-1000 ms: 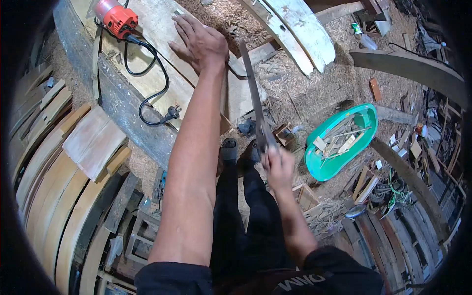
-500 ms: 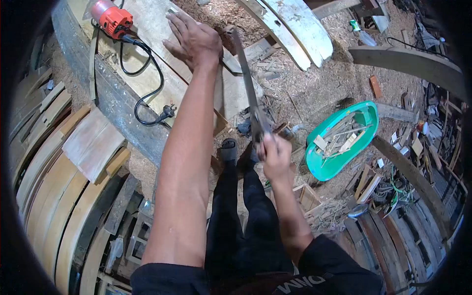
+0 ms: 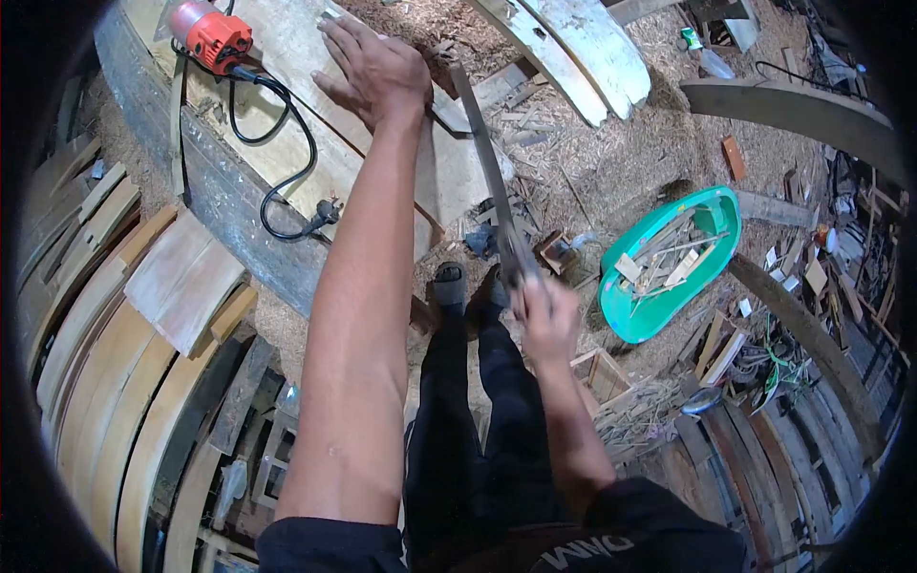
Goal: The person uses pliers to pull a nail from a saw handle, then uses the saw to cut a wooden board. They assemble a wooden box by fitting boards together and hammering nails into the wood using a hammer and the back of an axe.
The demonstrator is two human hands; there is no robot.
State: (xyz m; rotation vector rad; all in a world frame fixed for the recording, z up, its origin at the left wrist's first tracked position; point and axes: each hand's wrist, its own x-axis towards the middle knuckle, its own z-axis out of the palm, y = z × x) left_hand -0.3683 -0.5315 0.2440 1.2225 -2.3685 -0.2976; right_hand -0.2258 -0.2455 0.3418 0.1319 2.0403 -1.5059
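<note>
My left hand (image 3: 387, 78) lies flat with fingers spread on a pale wooden board (image 3: 320, 158) at the upper middle, pressing near its right side. In my right hand (image 3: 551, 320), slightly blurred, is the handle of a handsaw (image 3: 490, 177). The narrow dark blade slants up and left from my fist, its far end beside the board's right edge close to my left hand. Whether the teeth sit in a cut is too small to tell.
A red power tool (image 3: 212, 36) with a coiled black cord rests on the boards. Right of my feet stands a green tub (image 3: 619, 320) holding wood scraps. Curved planks (image 3: 578, 57) lie at the top, stacked timber (image 3: 115, 382) at left, with sawdust across the floor.
My right hand has drawn the saw back toward me and slightly to the right. My left hand stays on the board.
</note>
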